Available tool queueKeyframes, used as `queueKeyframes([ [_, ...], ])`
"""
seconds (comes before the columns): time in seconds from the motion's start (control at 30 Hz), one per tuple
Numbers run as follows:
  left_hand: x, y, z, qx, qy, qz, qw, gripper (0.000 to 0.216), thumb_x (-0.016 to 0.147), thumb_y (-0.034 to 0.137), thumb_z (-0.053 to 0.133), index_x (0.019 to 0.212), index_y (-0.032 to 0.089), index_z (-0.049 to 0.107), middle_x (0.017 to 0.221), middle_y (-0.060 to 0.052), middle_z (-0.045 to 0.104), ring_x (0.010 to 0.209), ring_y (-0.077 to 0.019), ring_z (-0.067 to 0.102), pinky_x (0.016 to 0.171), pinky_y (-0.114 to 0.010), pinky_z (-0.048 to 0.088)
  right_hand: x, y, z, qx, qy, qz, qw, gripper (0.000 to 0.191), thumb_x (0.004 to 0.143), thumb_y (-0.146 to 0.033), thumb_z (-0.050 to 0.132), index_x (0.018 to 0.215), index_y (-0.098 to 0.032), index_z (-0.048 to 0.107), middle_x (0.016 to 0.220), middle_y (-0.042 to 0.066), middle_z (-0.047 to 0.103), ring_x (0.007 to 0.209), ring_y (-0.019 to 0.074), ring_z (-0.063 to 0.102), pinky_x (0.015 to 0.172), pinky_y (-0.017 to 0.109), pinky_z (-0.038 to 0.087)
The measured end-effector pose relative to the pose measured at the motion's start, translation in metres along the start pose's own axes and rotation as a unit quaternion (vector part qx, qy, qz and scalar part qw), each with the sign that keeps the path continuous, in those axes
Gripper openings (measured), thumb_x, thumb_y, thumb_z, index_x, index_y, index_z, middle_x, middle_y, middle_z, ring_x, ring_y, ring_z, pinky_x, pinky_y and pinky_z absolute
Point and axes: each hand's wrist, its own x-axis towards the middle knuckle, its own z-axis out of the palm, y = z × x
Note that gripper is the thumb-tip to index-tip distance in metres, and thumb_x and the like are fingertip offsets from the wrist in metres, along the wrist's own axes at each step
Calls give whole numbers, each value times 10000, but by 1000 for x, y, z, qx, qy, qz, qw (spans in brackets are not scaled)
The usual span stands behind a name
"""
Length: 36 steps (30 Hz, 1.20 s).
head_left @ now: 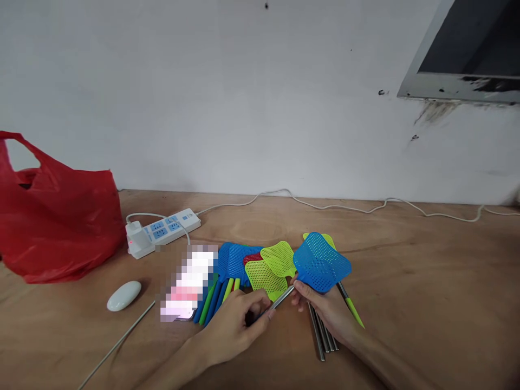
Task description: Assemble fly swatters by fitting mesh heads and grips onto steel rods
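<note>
My left hand point(239, 325) is closed around a shiny metal rod point(283, 297) that slants up to the right. With thumb and fingers, my right hand point(320, 306) pinches the neck of a blue fly swatter head point(323, 262). The rod's upper end meets that neck at my right fingertips; whether it sits inside cannot be seen. Several metal rods point(319, 336) lie below my right hand. A yellow-green fly swatter point(353, 311) with a metal shaft lies partly hidden behind. Beside my left hand are blue swatters point(239, 260) and yellow-green swatter heads point(278, 257), overlapping in a pile.
A phone with a blurred screen point(190, 284) lies left of the pile. Farther left are a white mouse-shaped object point(124, 296), a thin cable point(117, 344), a power strip point(168, 230) and a red plastic bag point(60, 216). A white cord point(325, 207) runs along the wall.
</note>
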Motion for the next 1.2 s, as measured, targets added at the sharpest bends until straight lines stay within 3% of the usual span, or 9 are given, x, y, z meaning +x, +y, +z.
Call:
queueKeyframes([
  [0.23,-1,2,-2,4,-15,27,1000,247,974,335,443,795,190,533,561,74,361,493,-105,356,495,-229,242,1,-3,3,-39,3,-31,999,329,676,-526,825,755,-233,699,577,-2,668,532,195,614,515,326,503],
  [0.57,-1,3,-3,29,0,40,999,228,971,318,443,802,197,536,582,59,400,523,-120,370,525,-245,260,1,-8,3,-80,47,-96,991,335,747,-557,762,792,-239,666,564,-15,641,502,187,587,562,334,495],
  [0.97,-3,-1,-5,17,-3,27,999,250,964,336,466,775,191,543,577,65,376,511,-104,373,482,-207,276,2,5,-4,4,17,-52,998,239,773,-444,783,808,-221,702,659,-1,665,578,178,601,540,310,498],
  [1.2,-3,-1,-15,-4,-21,25,999,279,954,331,470,715,190,501,560,75,331,499,-96,333,480,-216,254,15,-11,-12,98,159,-107,977,325,597,-380,913,731,-214,668,653,-30,615,513,115,513,463,250,430],
])
